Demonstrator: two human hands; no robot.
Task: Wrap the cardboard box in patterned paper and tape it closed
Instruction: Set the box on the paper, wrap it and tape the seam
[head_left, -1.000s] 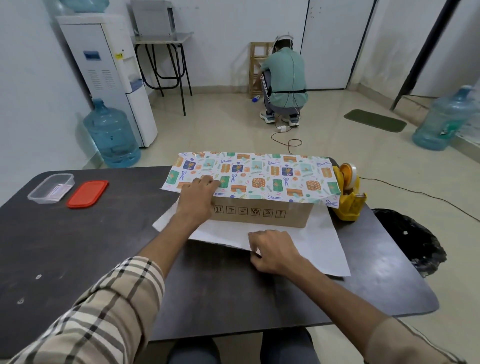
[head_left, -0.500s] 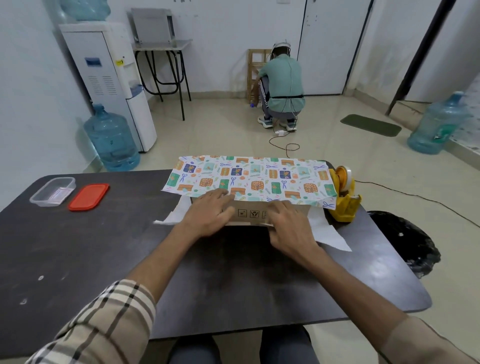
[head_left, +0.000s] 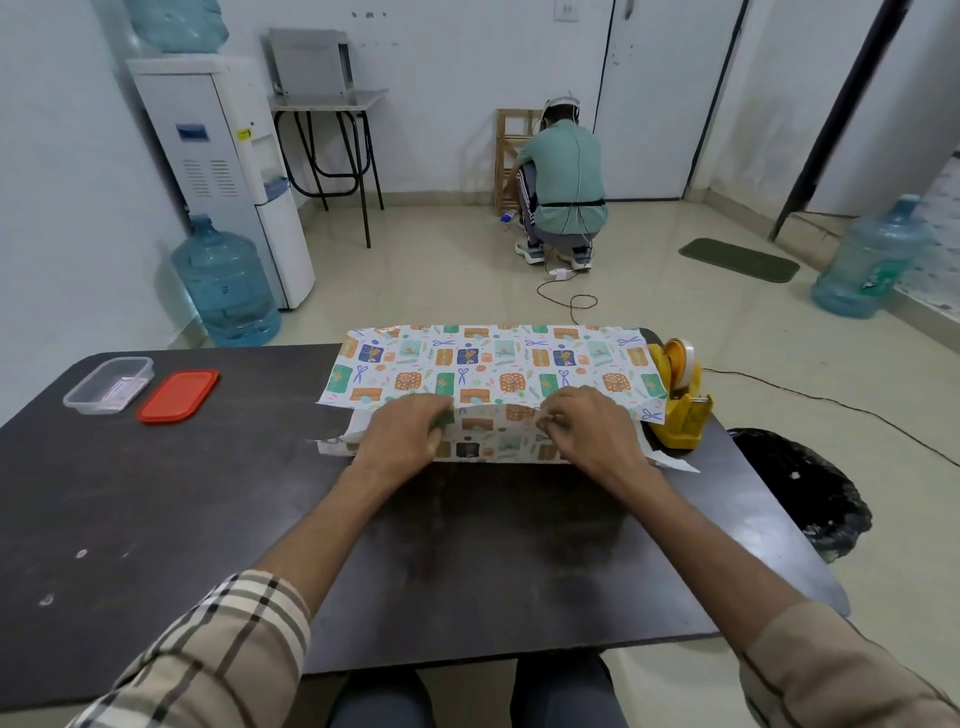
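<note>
Dark tabletop (head_left: 208, 519), tiled room beyond. Cardboard box hidden under patterned paper (head_left: 493, 369) at far edge. Left hand (head_left: 402, 434) and right hand (head_left: 584, 431) pinching near flap against front face. Likely next: tape from yellow dispenser (head_left: 678, 410), seam kept pinned.

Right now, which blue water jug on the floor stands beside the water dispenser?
The left jug, next to the white dispenser; the other stands far right.
</note>
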